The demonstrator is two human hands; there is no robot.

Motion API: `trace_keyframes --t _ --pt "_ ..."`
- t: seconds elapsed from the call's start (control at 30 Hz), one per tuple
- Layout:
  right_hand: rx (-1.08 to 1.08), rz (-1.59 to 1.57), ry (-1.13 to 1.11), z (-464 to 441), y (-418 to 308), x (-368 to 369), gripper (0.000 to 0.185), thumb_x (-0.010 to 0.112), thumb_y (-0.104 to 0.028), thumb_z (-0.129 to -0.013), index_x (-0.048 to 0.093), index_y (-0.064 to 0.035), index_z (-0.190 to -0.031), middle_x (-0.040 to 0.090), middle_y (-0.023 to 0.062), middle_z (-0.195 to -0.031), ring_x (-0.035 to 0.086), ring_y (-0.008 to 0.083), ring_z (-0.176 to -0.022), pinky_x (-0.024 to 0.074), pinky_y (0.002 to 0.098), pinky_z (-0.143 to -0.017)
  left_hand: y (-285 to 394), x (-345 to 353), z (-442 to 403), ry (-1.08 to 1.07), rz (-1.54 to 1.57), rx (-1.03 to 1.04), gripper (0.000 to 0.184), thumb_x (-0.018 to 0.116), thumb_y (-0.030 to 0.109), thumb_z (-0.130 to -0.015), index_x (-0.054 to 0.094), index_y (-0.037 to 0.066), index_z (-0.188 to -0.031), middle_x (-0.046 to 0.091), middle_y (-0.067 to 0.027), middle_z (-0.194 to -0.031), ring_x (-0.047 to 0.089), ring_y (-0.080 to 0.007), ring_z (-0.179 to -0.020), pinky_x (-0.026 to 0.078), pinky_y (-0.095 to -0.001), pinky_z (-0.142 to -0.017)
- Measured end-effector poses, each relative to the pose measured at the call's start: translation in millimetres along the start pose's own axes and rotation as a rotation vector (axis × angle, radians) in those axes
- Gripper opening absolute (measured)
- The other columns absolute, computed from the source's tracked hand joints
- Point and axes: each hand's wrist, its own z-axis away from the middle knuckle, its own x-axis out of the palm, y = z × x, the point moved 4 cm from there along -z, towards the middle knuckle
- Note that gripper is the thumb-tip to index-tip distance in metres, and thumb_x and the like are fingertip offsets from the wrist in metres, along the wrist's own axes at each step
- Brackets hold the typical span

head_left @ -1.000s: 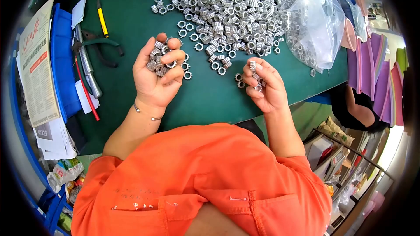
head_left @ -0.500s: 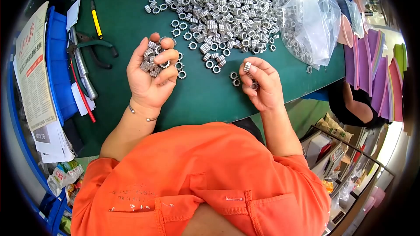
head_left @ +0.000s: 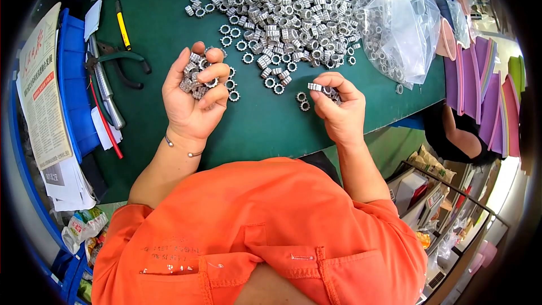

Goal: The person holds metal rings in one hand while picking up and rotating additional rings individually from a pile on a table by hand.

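A loose cluster of toothed metal rings (head_left: 197, 77) is held in the left hand (head_left: 195, 104), the fingers curled over it and the palm turned upward; how many are gathered there cannot be told. By the right hand (head_left: 343, 114), a single toothed ring (head_left: 315, 87) is pinched between thumb and forefinger, with its ridged outer side shown, while further rings (head_left: 334, 97) are tucked behind, partly hidden by the fingers. Two rings (head_left: 302, 101) are seen lying on the green tabletop (head_left: 265, 127) just beside the right fingertips, and a few more (head_left: 232, 86) are scattered next to the left fingers. Beyond both hands, a large heap of the same rings (head_left: 291, 25) is spread across the table, flanked on the right by a clear plastic bag (head_left: 409, 14) in and around which rings can be seen. At the left, green-handled pliers (head_left: 127, 56), a yellow-barrelled tool (head_left: 123, 31) and a thin red rod (head_left: 108, 121) are laid near a blue plastic tray (head_left: 76, 87), against which a printed newspaper (head_left: 45, 90) is placed. An open metal bangle (head_left: 195, 154) is worn on the left wrist, and an orange shirt (head_left: 271, 203) is worn by the person.
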Motion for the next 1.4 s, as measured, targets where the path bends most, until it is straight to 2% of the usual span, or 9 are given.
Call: trace_keyframes --t 0.17,0.3,0.37,0.6,1.17,1.23,1.3,1.37,1.4 --pt "0.238 -0.221 -0.021 1.4 9.5 -0.6 0.015 0.062 0.000 -0.080 0.061 0.0011 -0.095 0.058 0.0059 -0.080 0.049 0.0047 -0.060 0.0347 0.0159 -0.042 0.5 0.2 0.1 0.001 0.003 0.002 0.021 0.047 0.020 -0.090 0.055 0.003 -0.098 0.047 -0.0077 -0.091 0.047 -0.0111 -0.070 0.030 -0.0210 -0.037" --pt "0.289 -0.440 -0.030 -2.0 6.6 5.6 0.017 0.058 -0.001 -0.083 0.060 0.0011 -0.099 0.059 0.0098 -0.079 0.050 0.0070 -0.060 0.0343 0.0161 -0.039 0.4 -0.2 0.6 0.031 0.012 -0.007 0.019 0.048 0.022 -0.089 0.057 0.007 -0.096 0.049 -0.0075 -0.091 0.046 -0.0117 -0.068 0.032 -0.0208 -0.039" --pt "0.445 -0.586 -0.070 -0.9 14.9 4.1 0.020 0.055 0.000 -0.084 0.058 0.0003 -0.103 0.061 0.0123 -0.081 0.051 0.0083 -0.059 0.0346 0.0155 -0.039 0.2 0.4 0.1 0.013 0.012 0.001 0.020 0.047 0.020 -0.090 0.055 0.004 -0.097 0.048 -0.0075 -0.091 0.047 -0.0109 -0.070 0.029 -0.0209 -0.037" --pt "0.470 -0.648 -0.157 -2.4 15.1 5.0 0.009 0.056 -0.004 -0.083 0.057 -0.0028 -0.093 0.061 0.0157 -0.084 0.049 0.0086 -0.056 0.0334 0.0158 -0.038 0.5 0.7 0.2 0.019 0.010 0.008 0.020 0.048 0.021 -0.090 0.056 0.004 -0.097 0.048 -0.0076 -0.091 0.046 -0.0110 -0.070 0.029 -0.0209 -0.037" --pt "0.581 -0.930 -0.234 0.3 9.5 6.5 0.015 0.050 -0.010 -0.085 0.051 -0.0021 -0.098 0.059 0.0217 -0.088 0.048 0.0145 -0.057 0.0331 0.0190 -0.037 1.3 0.9 0.0 -0.007 0.015 -0.002 0.023 0.045 0.022 -0.091 0.056 0.003 -0.098 0.047 -0.0075 -0.091 0.047 -0.0117 -0.071 0.030 -0.0220 -0.038" --pt "0.419 -0.804 -0.316 -6.6 5.1 -2.1 0.019 0.050 -0.021 -0.088 0.050 -0.0046 -0.078 0.053 0.0134 -0.073 0.045 0.0138 -0.051 0.0306 0.0210 -0.035 1.4 0.9 0.0 -0.024 0.021 -0.015 0.023 0.044 0.022 -0.091 0.055 0.003 -0.098 0.047 -0.0077 -0.092 0.047 -0.0120 -0.072 0.029 -0.0223 -0.038" --pt "0.043 -0.547 -0.202 -31.1 -24.1 -30.5 0.028 0.050 -0.026 -0.089 0.044 -0.0077 -0.069 0.049 0.0069 -0.069 0.042 0.0116 -0.048 0.0260 0.0210 -0.035 0.2 2.6 0.9 -0.012 0.030 -0.002 0.023 0.044 0.021 -0.092 0.055 0.003 -0.099 0.046 -0.0074 -0.092 0.046 -0.0119 -0.073 0.031 -0.0225 -0.040" --pt "-0.211 -0.491 0.146 -52.5 -82.7 -62.7 0.031 0.050 -0.028 -0.090 0.042 -0.0090 -0.067 0.047 0.0026 -0.066 0.039 0.0105 -0.048 0.0245 0.0211 -0.036 -2.4 4.0 1.9 0.007 0.054 0.006 0.022 0.045 0.021 -0.091 0.055 0.003 -0.099 0.046 -0.0067 -0.091 0.046 -0.0116 -0.072 0.032 -0.0223 -0.041" --pt "-0.296 -0.530 0.191 -63.4 -102.9 -83.7 0.033 0.048 -0.030 -0.091 0.041 -0.0090 -0.066 0.046 0.0026 -0.065 0.039 0.0105 -0.048 0.0256 0.0213 -0.037 -3.1 5.1 2.5 -0.006 0.055 -0.005 0.022 0.045 0.021 -0.091 0.055 0.003 -0.099 0.046 -0.0067 -0.091 0.046 -0.0116 -0.072 0.032 -0.0223 -0.041"
